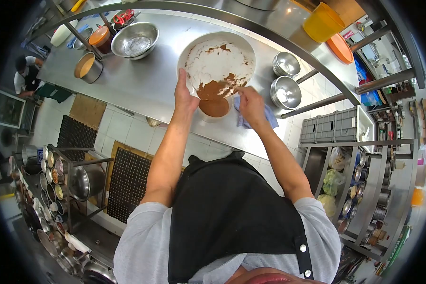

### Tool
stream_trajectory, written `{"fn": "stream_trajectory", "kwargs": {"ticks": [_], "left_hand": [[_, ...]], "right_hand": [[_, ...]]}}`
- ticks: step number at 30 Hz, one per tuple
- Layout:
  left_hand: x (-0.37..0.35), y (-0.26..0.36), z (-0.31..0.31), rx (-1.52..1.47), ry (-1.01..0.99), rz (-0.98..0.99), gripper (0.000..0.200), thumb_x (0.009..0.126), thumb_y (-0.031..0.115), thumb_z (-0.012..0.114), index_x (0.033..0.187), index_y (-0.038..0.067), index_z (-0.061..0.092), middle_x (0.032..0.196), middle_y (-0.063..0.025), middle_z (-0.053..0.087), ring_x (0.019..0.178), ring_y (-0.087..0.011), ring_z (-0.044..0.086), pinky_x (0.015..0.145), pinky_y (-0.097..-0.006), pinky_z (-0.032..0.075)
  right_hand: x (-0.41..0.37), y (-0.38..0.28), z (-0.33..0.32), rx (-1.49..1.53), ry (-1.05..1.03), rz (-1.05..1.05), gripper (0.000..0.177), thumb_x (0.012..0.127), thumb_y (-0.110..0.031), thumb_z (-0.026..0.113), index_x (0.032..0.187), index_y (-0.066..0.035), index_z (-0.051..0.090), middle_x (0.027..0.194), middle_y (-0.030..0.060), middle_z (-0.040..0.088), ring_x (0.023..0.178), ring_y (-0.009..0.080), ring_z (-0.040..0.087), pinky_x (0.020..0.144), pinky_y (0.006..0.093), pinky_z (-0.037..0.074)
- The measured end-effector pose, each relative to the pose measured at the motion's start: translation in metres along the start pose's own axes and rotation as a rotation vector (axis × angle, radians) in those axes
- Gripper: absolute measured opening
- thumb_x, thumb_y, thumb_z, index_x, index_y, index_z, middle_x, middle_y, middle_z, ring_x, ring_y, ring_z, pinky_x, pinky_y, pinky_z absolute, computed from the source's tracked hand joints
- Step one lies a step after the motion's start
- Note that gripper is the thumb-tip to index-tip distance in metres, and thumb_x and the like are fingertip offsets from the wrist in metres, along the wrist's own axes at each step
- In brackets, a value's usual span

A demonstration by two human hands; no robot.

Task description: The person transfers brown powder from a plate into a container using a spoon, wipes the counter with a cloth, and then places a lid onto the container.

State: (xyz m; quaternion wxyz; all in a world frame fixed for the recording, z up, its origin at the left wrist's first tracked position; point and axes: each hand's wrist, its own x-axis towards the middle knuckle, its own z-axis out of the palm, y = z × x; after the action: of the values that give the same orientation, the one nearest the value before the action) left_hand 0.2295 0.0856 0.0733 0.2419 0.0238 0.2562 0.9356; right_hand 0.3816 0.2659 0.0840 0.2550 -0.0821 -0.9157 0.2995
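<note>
A large white bowl (217, 57) tips toward me over the steel table, its inside smeared with brown powder (214, 89). My left hand (184, 94) grips the bowl's left side, thumb up along the rim. Just below the bowl's lower edge stands a smaller white tub (208, 118) holding more of the brown powder. My right hand (251, 104) is closed at the lower right of the bowl, fingers pointing at the powder; I cannot tell what it holds. A blue cloth (270, 116) lies on the table beneath my right wrist.
Two steel bowls (286, 92) stand right of the white bowl. On the left are a wide steel bowl (135, 41) and a pot of orange liquid (87, 67). A shelf rail (213, 10) crosses above the table. A person (26, 75) works at far left.
</note>
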Motion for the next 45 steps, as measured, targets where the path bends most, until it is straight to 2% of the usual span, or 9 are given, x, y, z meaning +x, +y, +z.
{"fn": "stream_trajectory", "kwargs": {"ticks": [3,9,14,20,25,27,34,36,45], "left_hand": [[0.000,-0.001,-0.003,-0.025,-0.080,0.006,0.071,0.112,0.051,0.052,0.161,0.001,0.038,0.159,-0.0171,0.052,0.146,-0.0331,0.051,0.123,-0.0511,0.042],[0.004,0.003,0.001,-0.020,-0.029,0.001,0.068,0.111,0.047,0.055,0.158,0.000,0.042,0.156,-0.0163,0.055,0.144,-0.0327,0.053,0.121,-0.0505,0.043],[0.002,0.005,0.006,-0.018,-0.021,-0.011,0.065,0.110,0.045,0.058,0.157,0.001,0.045,0.154,-0.0157,0.057,0.142,-0.0328,0.055,0.120,-0.0509,0.045],[-0.002,0.010,0.016,0.012,-0.003,-0.002,0.066,0.111,0.045,0.056,0.157,0.000,0.043,0.155,-0.0168,0.056,0.142,-0.0331,0.055,0.120,-0.0513,0.045],[-0.003,0.009,0.014,-0.007,0.004,-0.008,0.065,0.111,0.044,0.054,0.157,0.000,0.043,0.155,-0.0172,0.056,0.143,-0.0334,0.054,0.121,-0.0514,0.044],[0.000,0.010,0.013,-0.008,-0.008,-0.006,0.064,0.112,0.044,0.053,0.158,0.000,0.042,0.155,-0.0173,0.055,0.143,-0.0334,0.054,0.121,-0.0513,0.043],[-0.005,0.010,0.019,0.026,0.036,-0.019,0.066,0.112,0.046,0.052,0.159,0.001,0.041,0.159,-0.0156,0.053,0.147,-0.0328,0.051,0.123,-0.0506,0.041],[-0.004,0.011,0.022,0.010,0.047,-0.006,0.064,0.113,0.044,0.050,0.159,-0.001,0.041,0.158,-0.0174,0.054,0.145,-0.0330,0.053,0.122,-0.0500,0.042],[-0.001,0.007,0.007,-0.045,0.010,-0.053,0.064,0.112,0.043,0.054,0.158,0.000,0.043,0.156,-0.0160,0.056,0.144,-0.0328,0.053,0.122,-0.0523,0.043]], "right_hand": [[0.012,0.001,0.000,0.067,0.116,0.013,0.023,0.094,0.000,0.061,0.111,-0.005,0.076,0.105,0.0201,0.075,0.095,0.0413,0.073,0.082,0.0481,0.058],[0.000,-0.007,0.009,0.025,-0.155,-0.014,0.020,0.096,-0.003,0.063,0.111,-0.004,0.076,0.106,0.0204,0.075,0.099,0.0418,0.072,0.085,0.0481,0.058],[0.026,-0.006,-0.003,0.012,0.067,0.003,0.023,0.095,0.001,0.061,0.112,-0.004,0.076,0.102,0.0194,0.075,0.093,0.0386,0.073,0.082,0.0471,0.058],[-0.003,-0.002,-0.003,-0.010,-0.092,-0.097,0.022,0.097,0.001,0.060,0.111,-0.003,0.076,0.103,0.0189,0.075,0.092,0.0385,0.074,0.081,0.0458,0.058],[0.008,0.010,-0.005,-0.016,0.081,-0.008,0.022,0.096,-0.001,0.059,0.110,-0.004,0.076,0.103,0.0184,0.075,0.093,0.0386,0.073,0.081,0.0467,0.058],[-0.004,-0.001,-0.003,-0.070,-0.080,-0.031,0.021,0.096,-0.002,0.060,0.108,-0.003,0.076,0.102,0.0184,0.075,0.092,0.0391,0.073,0.081,0.0472,0.058],[0.004,0.008,-0.009,-0.051,0.079,0.068,0.019,0.096,-0.006,0.062,0.109,-0.005,0.076,0.101,0.0188,0.074,0.091,0.0402,0.072,0.081,0.0486,0.057],[-0.014,0.008,-0.001,-0.063,-0.068,-0.029,0.020,0.097,-0.005,0.061,0.111,-0.005,0.076,0.101,0.0195,0.073,0.090,0.0405,0.072,0.080,0.0489,0.057],[0.024,-0.018,0.013,-0.075,-0.042,0.000,0.018,0.097,-0.004,0.062,0.108,-0.006,0.076,0.103,0.0172,0.074,0.095,0.0394,0.072,0.084,0.0479,0.058]]}}
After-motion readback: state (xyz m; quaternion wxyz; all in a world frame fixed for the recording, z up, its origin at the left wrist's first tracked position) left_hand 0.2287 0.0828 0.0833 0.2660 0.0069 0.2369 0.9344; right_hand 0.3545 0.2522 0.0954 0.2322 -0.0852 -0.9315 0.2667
